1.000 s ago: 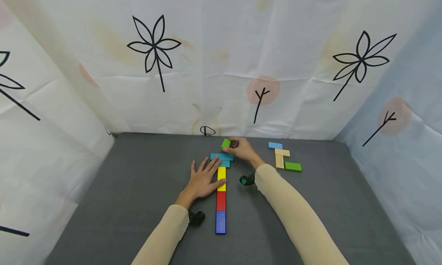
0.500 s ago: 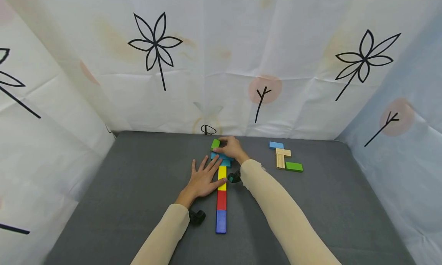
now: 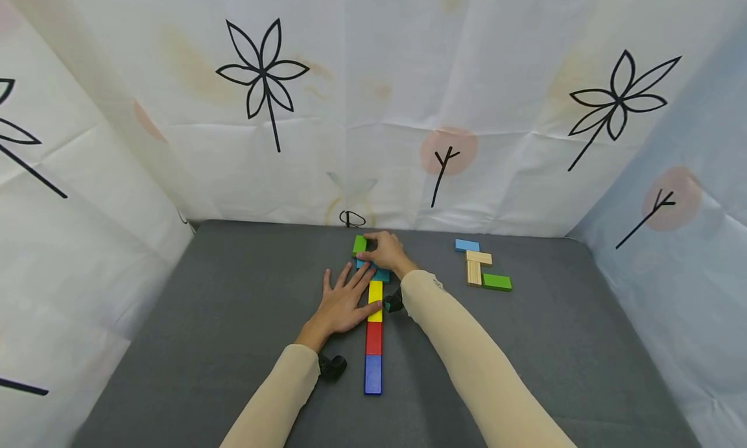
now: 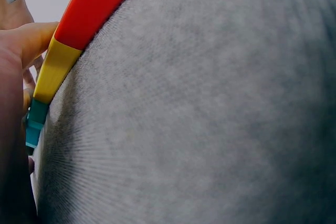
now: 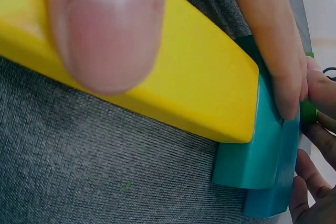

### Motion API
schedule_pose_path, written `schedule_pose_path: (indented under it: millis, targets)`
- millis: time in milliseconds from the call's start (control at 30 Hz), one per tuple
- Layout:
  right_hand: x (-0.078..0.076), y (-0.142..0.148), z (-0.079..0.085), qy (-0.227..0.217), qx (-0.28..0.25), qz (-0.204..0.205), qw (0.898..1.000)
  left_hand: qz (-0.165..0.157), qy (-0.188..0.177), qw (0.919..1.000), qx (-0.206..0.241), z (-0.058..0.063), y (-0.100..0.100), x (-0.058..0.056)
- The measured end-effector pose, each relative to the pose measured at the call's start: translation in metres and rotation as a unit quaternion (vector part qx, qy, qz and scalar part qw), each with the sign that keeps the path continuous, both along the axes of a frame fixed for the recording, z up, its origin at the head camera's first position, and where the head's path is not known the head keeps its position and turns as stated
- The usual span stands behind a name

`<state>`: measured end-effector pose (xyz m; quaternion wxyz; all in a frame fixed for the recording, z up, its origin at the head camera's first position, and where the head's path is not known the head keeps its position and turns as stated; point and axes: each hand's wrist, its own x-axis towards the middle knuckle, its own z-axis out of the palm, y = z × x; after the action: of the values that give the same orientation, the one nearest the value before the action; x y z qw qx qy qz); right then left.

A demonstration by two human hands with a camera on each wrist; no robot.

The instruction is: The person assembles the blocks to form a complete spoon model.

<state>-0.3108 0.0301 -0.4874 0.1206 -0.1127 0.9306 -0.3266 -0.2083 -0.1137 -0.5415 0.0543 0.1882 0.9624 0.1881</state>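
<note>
A row of blocks runs away from me: a dark blue block (image 3: 373, 374), a red block (image 3: 374, 338), a yellow block (image 3: 375, 291), then a teal block (image 5: 247, 166) and a blue-teal block (image 5: 278, 187) set crosswise. My left hand (image 3: 341, 308) lies with fingers spread, its thumb on the yellow block and index finger over the crosswise blocks. Thumb and fingers of my right hand (image 3: 388, 250) pinch a green block (image 3: 359, 244) at the left end of the farthest crosswise block. That hand hides much of the crosswise blocks in the head view.
To the right lie a light blue block (image 3: 467, 246), two plain wooden blocks (image 3: 473, 274) in a T-like arrangement and another green block (image 3: 497, 282). A printed cloth wall (image 3: 385, 111) rises behind the grey table (image 3: 245, 292).
My right hand has carried the green block leftward, from the right end of the far crosswise block to its left end, and the block has turned straighter. My left hand has stayed put.
</note>
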Motion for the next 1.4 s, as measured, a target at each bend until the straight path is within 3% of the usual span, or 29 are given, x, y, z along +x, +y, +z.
schedule_pose_path:
  millis: [533,1400]
  targets:
    - [-0.002,0.0036,-0.0034,0.011,0.006,0.024,1.0,0.004,-0.01,0.9999,-0.002,0.0017,0.0002,-0.0015]
    - [0.0015,-0.0002,-0.0046,0.011,0.021,0.01,1.0,0.006,-0.003,1.0,-0.002,-0.0028,0.0018,-0.0013]
